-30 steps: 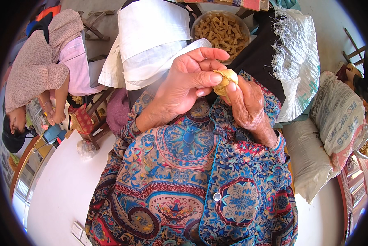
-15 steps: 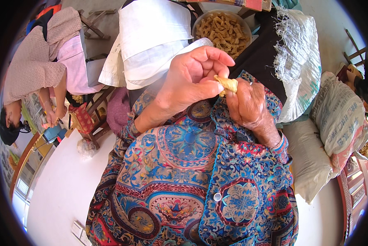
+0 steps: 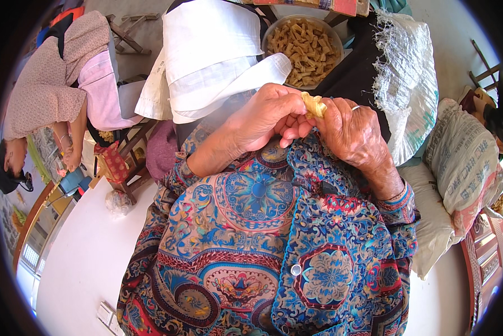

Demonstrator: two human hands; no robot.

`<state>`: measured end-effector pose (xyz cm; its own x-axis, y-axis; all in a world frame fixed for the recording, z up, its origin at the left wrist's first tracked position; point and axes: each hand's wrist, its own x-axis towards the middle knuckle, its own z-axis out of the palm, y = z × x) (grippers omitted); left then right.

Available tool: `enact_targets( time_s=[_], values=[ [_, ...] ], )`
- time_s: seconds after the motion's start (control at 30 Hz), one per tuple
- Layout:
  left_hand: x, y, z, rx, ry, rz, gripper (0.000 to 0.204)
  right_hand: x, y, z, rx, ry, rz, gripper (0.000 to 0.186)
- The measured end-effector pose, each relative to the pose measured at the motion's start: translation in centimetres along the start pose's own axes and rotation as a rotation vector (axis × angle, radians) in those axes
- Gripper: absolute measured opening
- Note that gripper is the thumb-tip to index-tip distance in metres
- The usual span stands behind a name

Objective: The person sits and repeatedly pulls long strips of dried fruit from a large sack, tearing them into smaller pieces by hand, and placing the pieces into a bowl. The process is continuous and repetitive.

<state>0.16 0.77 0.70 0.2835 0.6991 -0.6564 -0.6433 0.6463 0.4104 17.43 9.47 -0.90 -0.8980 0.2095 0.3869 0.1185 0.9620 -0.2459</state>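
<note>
Left hand [image 3: 273, 112] and right hand [image 3: 353, 130] pinch a yellow twist [image 3: 314, 105]; it lies between them.

**Print check: two sacks, one cloth**

Grey woven sack [image 3: 465, 159], right side: rows of large blue-grey characters, tilted and bent by folds. White woven sack [image 3: 411, 73] with frayed edge: green print near its right rim, too partial to read. Cream cloth [image 3: 154, 101], upper left: small dark print by its edge, too small to read.

Crinkled strip [image 3: 314, 105] (faintly glossy), woven plastic sack [image 3: 406, 84]
</note>
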Motion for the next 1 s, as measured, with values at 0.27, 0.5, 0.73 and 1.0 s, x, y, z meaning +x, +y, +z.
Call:
enact_targets(
  time_s=[0.27, 0.5, 0.73, 1.0],
  values=[
    [0.5, -0.8, -0.2, 0.193, 0.003, 0.115, 0.021, -0.8, 0.1, -0.9, 0.040, -0.181, 0.063, 0.035],
    [-0.2, -0.1, -0.1, 0.654, 0.057, 0.284, 0.024, -0.3, 0.0, -1.2, 0.397, -0.091, 0.306, 0.049],
    [0.2, -1.1, -0.7, 1.076, 0.117, 0.634, 0.014, -0.2, -0.4, -0.7, 0.611, -0.067, 0.475, 0.042],
    [-0.8, -0.3, 0.0, 0.549, 0.030, 0.300, 0.007, -0.2, -0.7, -1.7, 0.915, -0.063, 0.623, 0.024]
  ],
)
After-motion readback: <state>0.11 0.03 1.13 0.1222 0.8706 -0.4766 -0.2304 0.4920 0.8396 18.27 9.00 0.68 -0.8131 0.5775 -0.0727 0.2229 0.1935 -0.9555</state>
